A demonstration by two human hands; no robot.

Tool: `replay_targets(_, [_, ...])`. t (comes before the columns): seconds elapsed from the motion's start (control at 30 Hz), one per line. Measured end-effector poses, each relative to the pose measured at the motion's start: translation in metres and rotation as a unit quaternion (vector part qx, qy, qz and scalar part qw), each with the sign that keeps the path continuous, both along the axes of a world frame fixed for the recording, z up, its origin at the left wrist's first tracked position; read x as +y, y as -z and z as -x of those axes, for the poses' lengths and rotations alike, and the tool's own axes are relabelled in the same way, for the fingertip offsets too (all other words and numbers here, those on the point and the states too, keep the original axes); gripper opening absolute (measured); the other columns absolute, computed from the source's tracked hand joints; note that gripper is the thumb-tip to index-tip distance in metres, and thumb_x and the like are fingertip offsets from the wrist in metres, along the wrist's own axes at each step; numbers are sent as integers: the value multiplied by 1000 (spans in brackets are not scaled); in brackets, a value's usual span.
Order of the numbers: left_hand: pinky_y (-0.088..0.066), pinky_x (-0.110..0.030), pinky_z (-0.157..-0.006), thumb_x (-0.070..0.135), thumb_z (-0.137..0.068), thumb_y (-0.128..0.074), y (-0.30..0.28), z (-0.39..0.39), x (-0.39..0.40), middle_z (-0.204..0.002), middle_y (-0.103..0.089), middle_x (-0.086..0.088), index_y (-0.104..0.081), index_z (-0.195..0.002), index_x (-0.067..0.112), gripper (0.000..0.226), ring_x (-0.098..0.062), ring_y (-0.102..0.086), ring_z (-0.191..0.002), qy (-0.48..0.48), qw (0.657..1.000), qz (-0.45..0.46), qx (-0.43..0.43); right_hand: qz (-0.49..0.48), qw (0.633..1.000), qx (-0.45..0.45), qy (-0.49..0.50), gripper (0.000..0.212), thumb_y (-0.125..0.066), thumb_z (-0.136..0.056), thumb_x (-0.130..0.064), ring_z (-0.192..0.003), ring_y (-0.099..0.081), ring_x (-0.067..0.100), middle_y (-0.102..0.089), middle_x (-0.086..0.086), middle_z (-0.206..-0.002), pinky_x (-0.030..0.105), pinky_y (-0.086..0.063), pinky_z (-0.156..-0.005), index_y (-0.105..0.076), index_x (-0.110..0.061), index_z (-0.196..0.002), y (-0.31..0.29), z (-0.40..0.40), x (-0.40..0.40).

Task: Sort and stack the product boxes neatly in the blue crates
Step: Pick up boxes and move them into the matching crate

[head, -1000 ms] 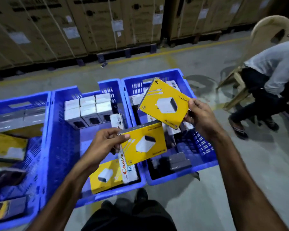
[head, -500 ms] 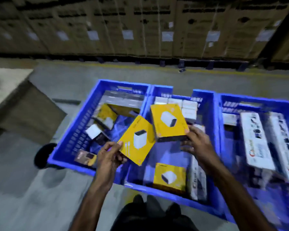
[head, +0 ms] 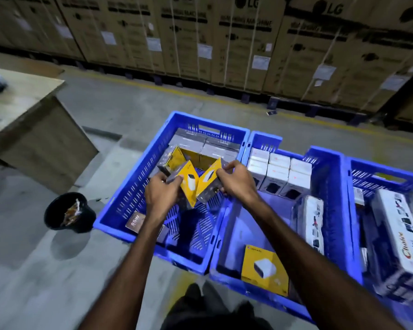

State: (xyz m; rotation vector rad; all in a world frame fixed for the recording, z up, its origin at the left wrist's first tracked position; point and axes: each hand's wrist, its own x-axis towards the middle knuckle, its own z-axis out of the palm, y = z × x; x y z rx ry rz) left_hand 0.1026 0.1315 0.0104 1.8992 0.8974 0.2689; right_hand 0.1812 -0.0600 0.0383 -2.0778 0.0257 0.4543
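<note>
The fingers [head: 174, 181] of the left hand [head: 161, 196] are closed around one yellow box [head: 188, 184], and the right hand [head: 236, 184] pinches a second yellow box [head: 209, 178] by its upper edge; both boxes are tilted, their near edges close together or touching, though blur makes that hard to settle. Half a second ago the two boxes were carried well above the crates; now they are low inside the left blue crate [head: 129, 194], in front of the grey boxes [head: 215, 148] packed along its far wall. That suggests the sorting choice is made and placement is under way, likely beside the yellow boxes already standing there. A third yellow box [head: 264, 270] lies flat in the middle blue crate [head: 329, 177], probably next to move. White boxes [head: 279, 172] fill that crate's far end.
</note>
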Motion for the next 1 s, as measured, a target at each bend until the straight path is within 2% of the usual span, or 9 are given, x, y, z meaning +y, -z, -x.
replay_targets(0.07, [-41,-26,-53,42,-91,-73,2,-17,-3,-78,-72,-7,-58,-85,10,36,-17,-67,-66,25,999,-27,25,16,1000,7,-1,25,-57,-75,-51,-72,-75,26,-77,5,-86,47,-64,-66,-53,-34,-93,14,-12,7])
replay_targets(0.13, [-44,-30,-63,40,-90,-69,8,-29,-4,-92,-73,-9,-61,-101,9,34,-24,-69,-79,27,998,-36,37,27,1000,12,6,19,-58,-76,-39,-78,-78,25,-78,3,-93,49,-65,-68,-60,-34,-94,30,-22,8])
replay_targets(0.23, [-44,-36,-76,34,-95,-66,13,-26,-10,-112,-69,-3,-52,-131,13,44,-25,-64,-92,27,999,-19,38,18,999,14,35,27,-54,-88,-9,-72,-79,23,-77,5,-93,32,-53,-48,-71,-19,-107,27,-15,7])
replay_targets(0.3, [-44,-38,-77,37,-98,-66,16,-16,-17,-114,-64,-1,-47,-140,16,51,-26,-64,-95,44,998,-26,40,6,999,17,41,18,-56,-95,-6,-68,-78,26,-74,7,-83,25,-45,-42,-70,-16,-99,28,-8,0])
replay_targets(0.37, [-46,-34,-73,35,-98,-66,22,-7,-27,-106,-69,-3,-53,-134,17,42,-26,-67,-92,67,996,-44,42,-12,999,15,44,12,-60,-97,-9,-66,-77,25,-71,11,-80,22,-45,-42,-70,-14,-95,29,-1,-11])
replay_targets(0.47, [-50,-35,-73,30,-97,-68,28,8,-50,-94,-72,0,-65,-113,18,21,-26,-69,-89,117,990,-75,17,-51,998,20,25,10,-61,-101,-7,-65,-69,24,-68,20,-86,15,-45,-46,-68,-3,-104,31,12,-34])
replay_targets(0.67, [-50,-37,-63,33,-97,-67,28,36,-106,-78,-67,8,-69,-97,25,8,-19,-64,-67,250,953,-149,-78,-61,998,5,4,9,-64,-102,-13,-70,-75,14,-76,14,-96,28,-51,-59,-70,-20,-103,37,62,-111])
replay_targets(0.8, [-50,-39,-70,31,-94,-61,24,45,-142,-84,-67,5,-69,-92,22,12,-24,-62,-83,322,910,-217,-148,-30,999,-5,26,13,-66,-102,-14,-76,-77,13,-77,12,-103,25,-56,-62,-70,-26,-105,39,99,-175])
replay_targets(1.0, [-50,-38,-78,35,-93,-69,44,48,-199,-92,-65,6,-72,-100,18,19,-20,-58,-91,460,864,-149,-137,-1,994,-36,106,15,-68,-100,-10,-77,-78,15,-78,5,-94,31,-58,-73,-72,-24,-103,37,143,-268])
